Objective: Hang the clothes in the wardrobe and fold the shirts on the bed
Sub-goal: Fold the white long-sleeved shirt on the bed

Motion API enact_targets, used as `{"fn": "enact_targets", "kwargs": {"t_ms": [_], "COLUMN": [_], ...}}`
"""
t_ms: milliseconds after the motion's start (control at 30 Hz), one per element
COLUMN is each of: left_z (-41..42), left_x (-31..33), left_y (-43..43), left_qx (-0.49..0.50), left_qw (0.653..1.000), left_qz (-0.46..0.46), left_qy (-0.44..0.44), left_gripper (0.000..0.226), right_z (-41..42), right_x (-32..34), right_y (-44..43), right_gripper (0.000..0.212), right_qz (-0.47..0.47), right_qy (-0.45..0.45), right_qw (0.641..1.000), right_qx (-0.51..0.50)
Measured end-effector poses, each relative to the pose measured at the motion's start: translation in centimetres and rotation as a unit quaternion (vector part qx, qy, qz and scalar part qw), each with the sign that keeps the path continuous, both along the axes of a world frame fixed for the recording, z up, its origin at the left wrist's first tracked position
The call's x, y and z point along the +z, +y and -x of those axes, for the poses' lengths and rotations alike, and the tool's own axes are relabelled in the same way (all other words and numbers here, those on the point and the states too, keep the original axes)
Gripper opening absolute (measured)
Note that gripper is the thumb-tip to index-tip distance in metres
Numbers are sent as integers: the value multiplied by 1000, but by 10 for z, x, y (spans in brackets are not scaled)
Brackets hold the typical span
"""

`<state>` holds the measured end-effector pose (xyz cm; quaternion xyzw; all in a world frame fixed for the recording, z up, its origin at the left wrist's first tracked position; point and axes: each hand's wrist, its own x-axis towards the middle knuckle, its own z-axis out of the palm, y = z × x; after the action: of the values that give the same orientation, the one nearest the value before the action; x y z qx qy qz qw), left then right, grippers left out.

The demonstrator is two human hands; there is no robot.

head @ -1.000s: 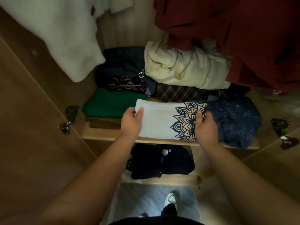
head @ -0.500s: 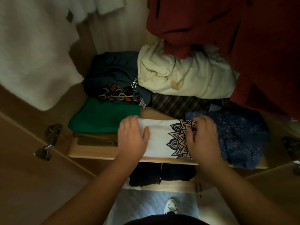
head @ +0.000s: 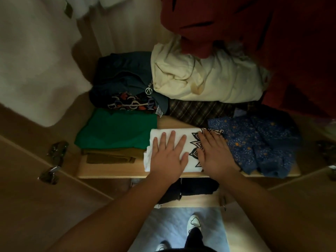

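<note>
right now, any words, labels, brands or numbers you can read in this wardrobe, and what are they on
No readable words or numbers anywhere.
round metal pendant on the dark teal garment: a sign of lines inside a circle, no letters.
small tag on the white hanging garment: too blurred to read.
white label at the teal garment's edge: too small to read.
folded white shirt: mandala print only, no text.

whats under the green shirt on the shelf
Under the green shirt lie folded brown garments, only their front edges showing. How many there are and how far back they reach is covered. They rest on the wooden shelf.
</note>
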<state>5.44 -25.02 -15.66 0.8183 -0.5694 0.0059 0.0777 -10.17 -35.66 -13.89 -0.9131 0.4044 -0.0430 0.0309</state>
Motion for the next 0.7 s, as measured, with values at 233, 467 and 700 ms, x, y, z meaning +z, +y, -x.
{"fn": "enact_targets", "kwargs": {"t_ms": [233, 467, 700], "left_z": [-6, 3, 122], "left_x": [6, 48, 81], "left_y": [-5, 5, 66], "left_qx": [-16, -35, -143], "left_qw": [999, 992, 983], "left_qz": [-46, -84, 21], "left_qy": [13, 83, 115], "left_gripper": [63, 67, 67], "right_z": [-5, 17, 135], "right_x": [-2, 48, 75], "right_y": [-8, 21, 127], "right_gripper": [63, 62, 60], "right_qz": [-44, -56, 2], "right_qy": [36, -23, -102], "right_qw": [998, 998, 992], "right_qx": [-16, 13, -79]}}
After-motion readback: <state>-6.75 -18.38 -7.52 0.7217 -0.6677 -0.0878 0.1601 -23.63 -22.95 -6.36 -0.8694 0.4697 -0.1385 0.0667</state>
